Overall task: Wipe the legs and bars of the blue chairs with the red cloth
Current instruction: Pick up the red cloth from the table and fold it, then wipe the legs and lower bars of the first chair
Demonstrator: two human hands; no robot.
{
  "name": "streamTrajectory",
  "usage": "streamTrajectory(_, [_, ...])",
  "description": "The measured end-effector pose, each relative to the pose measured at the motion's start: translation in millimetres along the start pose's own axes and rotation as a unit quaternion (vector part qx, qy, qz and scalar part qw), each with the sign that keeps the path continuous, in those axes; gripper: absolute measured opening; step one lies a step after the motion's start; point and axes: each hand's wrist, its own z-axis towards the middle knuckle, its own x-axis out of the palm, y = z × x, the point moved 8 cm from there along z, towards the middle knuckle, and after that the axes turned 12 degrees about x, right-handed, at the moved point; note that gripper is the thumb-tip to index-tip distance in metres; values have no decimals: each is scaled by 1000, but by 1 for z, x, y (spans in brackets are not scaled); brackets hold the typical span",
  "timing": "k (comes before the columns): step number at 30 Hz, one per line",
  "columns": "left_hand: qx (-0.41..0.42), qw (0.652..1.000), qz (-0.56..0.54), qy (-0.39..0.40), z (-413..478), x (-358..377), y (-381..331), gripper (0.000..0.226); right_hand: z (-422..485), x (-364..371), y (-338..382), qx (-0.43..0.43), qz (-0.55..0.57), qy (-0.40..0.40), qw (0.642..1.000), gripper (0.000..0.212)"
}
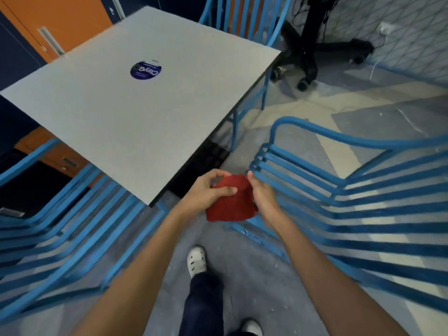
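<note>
Bare forearms without sleeves, dark navy trousers (204, 304), white perforated clog-style shoes (196, 260)

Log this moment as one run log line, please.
stage: cloth prep | left hand: holding red cloth | right hand: holding it too | blue chairs: not touched | table: ahead

Office break area: grey table (135, 112), blue slatted chairs (351, 202), orange cabinets (60, 18), wheeled stand (312, 44).
</note>
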Motion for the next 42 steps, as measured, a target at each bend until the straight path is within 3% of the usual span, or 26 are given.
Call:
streamTrajectory(3, [-35,998,-51,18,-28,35,34,29,-6,-4,-63,69,71,56,994,49])
streamTrajectory(7, [-80,994,-70,-19,-51,54,90,25,-6,4,-134,113,149,120,975,68])
streamTrajectory(11, [-70,995,1,-64,-63,56,140,28,2,9,-187,126,192,136,964,36])
streamTrajectory(14, [-94,982,120,-114,-68,43,189,46,23,14,-220,129,180,104,970,31])
streamTrajectory(16, [-120,970,138,-162,-79,33,222,49,42,21,-242,137,171,90,972,30])
streamTrajectory(19, [-148,977,18,-153,-85,43,273,40,77,42,-273,153,187,105,965,36])
streamTrajectory(22, [-156,978,-78,-110,-71,58,323,34,120,66,-299,160,168,137,963,56])
streamTrajectory(28, [-138,980,-69,-125,-24,63,425,45,202,94,-337,159,116,180,964,70])
streamTrajectory(32, [-187,952,-143,-197,3,64,502,22,253,90,-348,162,20,214,963,75])
streamTrajectory(35, [-211,920,-234,-235,16,68,550,18,291,60,-331,67,-108,136,983,52])
streamTrajectory(37, [-217,917,-221,-252,24,63,582,19,311,39,-308,-28,-89,41,995,38])
streamTrajectory(40, [-221,911,-209,-280,38,58,637,13,327,33,-278,-211,-138,-73,965,18])
streamTrajectory(42, [-211,907,-215,-294,50,59,669,13,329,52,-273,-277,-189,-75,939,32])
